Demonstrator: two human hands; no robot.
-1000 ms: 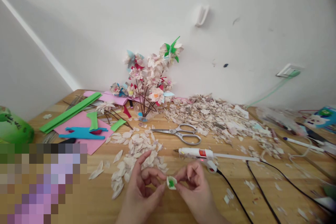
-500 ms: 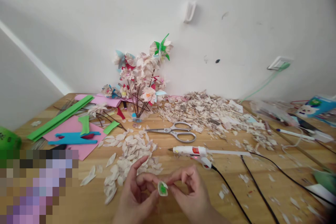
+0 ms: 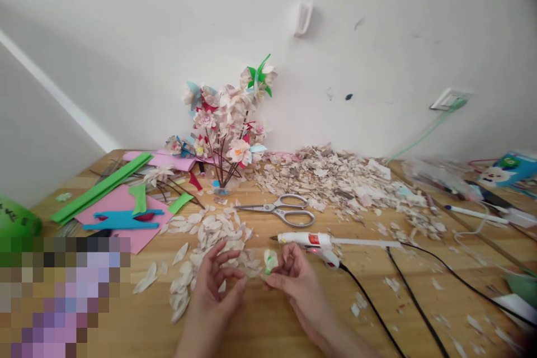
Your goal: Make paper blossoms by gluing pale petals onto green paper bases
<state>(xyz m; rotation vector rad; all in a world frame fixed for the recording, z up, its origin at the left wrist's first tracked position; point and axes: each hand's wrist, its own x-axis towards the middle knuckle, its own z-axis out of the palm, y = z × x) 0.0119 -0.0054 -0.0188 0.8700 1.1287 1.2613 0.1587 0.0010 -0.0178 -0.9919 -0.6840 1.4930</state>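
A small white flower bud (image 3: 271, 262) with green showing on it is pinched between the thumb and fingers of my right hand (image 3: 296, 277). To its left, my left hand (image 3: 220, 279) is apart from the bud, its fingers curved and spread, with nothing visible in them. Behind my left hand lies a pile of loose pale petals (image 3: 218, 232). Just beyond my right hand, a white glue gun (image 3: 308, 239) rests on its side with a small red light lit. A pair of metal scissors (image 3: 279, 210) lies behind the glue gun.
A vase of handmade flowers (image 3: 226, 123) stands near the wall. Dried petal scraps (image 3: 335, 179) cover the back right. Pink paper (image 3: 138, 240), green strips (image 3: 104, 187) and a blue piece (image 3: 123, 220) lie left. A black cord (image 3: 369, 307) runs from the glue gun.
My left hand has let go of the bud and drawn away to the left. My right hand has lifted the bud slightly away from me and turned it onto its side.
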